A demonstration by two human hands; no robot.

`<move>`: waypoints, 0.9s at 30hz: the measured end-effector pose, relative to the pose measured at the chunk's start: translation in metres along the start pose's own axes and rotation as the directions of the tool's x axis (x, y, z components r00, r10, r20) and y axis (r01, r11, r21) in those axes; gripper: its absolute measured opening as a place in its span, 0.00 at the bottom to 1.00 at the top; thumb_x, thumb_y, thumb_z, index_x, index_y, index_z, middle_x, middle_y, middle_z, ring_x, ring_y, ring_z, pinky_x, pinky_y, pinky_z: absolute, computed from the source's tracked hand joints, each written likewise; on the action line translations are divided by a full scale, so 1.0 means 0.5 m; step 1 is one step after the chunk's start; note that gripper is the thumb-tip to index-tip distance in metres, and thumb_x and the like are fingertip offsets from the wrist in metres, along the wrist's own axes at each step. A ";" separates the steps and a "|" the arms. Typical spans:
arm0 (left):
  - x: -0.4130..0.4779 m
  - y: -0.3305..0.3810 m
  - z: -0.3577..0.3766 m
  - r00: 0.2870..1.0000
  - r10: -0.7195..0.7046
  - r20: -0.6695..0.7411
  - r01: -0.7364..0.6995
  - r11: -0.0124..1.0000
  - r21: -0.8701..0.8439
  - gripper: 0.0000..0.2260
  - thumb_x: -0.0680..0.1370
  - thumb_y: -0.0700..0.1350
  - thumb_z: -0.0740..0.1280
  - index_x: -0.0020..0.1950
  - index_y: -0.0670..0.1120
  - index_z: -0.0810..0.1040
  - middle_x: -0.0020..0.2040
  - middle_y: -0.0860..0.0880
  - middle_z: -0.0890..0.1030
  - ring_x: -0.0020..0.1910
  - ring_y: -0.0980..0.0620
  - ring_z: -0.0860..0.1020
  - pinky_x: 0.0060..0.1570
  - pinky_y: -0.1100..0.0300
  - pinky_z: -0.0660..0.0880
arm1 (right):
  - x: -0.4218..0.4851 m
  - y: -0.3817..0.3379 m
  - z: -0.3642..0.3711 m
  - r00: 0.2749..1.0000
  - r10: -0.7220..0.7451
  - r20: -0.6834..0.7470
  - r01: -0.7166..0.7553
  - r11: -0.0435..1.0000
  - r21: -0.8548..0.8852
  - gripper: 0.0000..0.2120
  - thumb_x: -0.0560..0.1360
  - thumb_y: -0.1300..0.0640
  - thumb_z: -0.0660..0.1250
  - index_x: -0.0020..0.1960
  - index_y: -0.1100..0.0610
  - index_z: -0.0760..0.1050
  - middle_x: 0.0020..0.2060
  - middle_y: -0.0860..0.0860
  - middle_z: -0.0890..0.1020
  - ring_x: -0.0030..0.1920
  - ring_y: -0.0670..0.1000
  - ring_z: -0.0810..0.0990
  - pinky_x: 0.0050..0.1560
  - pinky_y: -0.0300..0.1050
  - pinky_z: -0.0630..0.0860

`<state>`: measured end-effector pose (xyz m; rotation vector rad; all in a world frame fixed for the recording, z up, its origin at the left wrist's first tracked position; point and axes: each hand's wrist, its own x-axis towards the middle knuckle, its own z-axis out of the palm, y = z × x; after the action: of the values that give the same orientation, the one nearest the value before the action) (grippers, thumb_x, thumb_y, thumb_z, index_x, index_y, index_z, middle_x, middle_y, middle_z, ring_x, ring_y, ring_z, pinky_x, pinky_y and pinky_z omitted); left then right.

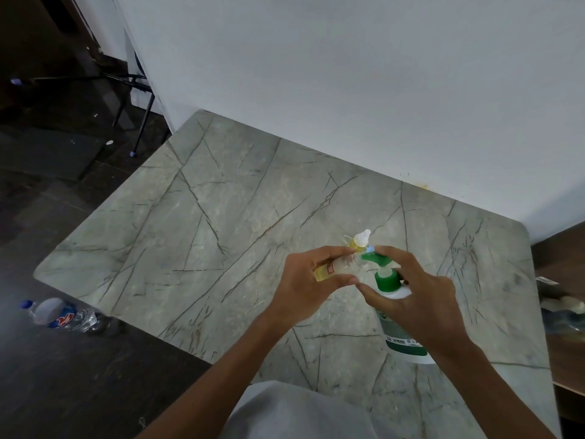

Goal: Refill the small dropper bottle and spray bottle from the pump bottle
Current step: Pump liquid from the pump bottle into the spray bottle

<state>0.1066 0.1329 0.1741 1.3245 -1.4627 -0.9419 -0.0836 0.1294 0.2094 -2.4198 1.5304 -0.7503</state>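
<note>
Green-collared pump bottle (387, 280) stands on the worktop (221, 217). Your right grip (424, 302) curls round its pump. Your left grip (300, 289) holds a part-filled small bottle (332, 269) at the spout. The capped dropper bottle (362, 239) behind looks done.

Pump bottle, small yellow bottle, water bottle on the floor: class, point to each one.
pump bottle (386, 280), head view, on the green collar below the nozzle.
small yellow bottle (337, 268), head view, on its pale body.
water bottle (58, 315), head view, on its label.
</note>
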 end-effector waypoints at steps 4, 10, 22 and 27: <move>-0.005 0.001 0.001 1.000 0.028 0.010 -0.028 1.000 0.002 0.21 0.68 0.47 0.77 0.60 0.47 0.81 0.54 0.55 0.83 0.49 0.61 0.82 0.49 0.69 0.78 | -0.001 0.000 0.002 1.000 -0.014 -0.027 0.015 1.000 0.015 0.30 0.62 0.41 0.72 0.59 0.51 0.68 0.38 0.51 0.84 0.31 0.39 0.72 0.36 0.21 0.64; -0.012 -0.009 0.001 1.000 0.027 0.000 -0.027 0.999 0.027 0.20 0.69 0.48 0.77 0.61 0.48 0.81 0.53 0.59 0.81 0.49 0.62 0.81 0.49 0.71 0.76 | 0.007 -0.008 0.004 1.000 -0.001 0.029 0.001 1.000 -0.008 0.27 0.64 0.39 0.69 0.58 0.48 0.67 0.38 0.50 0.84 0.32 0.40 0.73 0.36 0.23 0.63; -0.005 -0.008 -0.007 1.000 -0.025 -0.011 0.024 1.000 -0.007 0.21 0.70 0.48 0.76 0.62 0.48 0.80 0.54 0.55 0.83 0.50 0.61 0.81 0.50 0.65 0.79 | 0.004 -0.017 0.006 0.999 0.012 0.030 -0.011 0.999 -0.037 0.32 0.64 0.39 0.71 0.63 0.48 0.65 0.37 0.48 0.83 0.29 0.41 0.72 0.34 0.26 0.66; -0.006 -0.009 -0.008 1.000 0.011 0.000 -0.011 1.000 0.002 0.21 0.70 0.49 0.76 0.61 0.47 0.80 0.55 0.53 0.84 0.50 0.60 0.82 0.50 0.65 0.79 | 0.007 -0.014 0.007 1.000 0.004 -0.002 -0.004 1.000 0.017 0.29 0.63 0.42 0.72 0.60 0.48 0.67 0.36 0.50 0.83 0.29 0.40 0.73 0.34 0.23 0.65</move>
<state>0.1116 0.1353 0.1706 1.3169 -1.4694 -0.9337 -0.0750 0.1293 0.2103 -2.4038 1.5225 -0.7619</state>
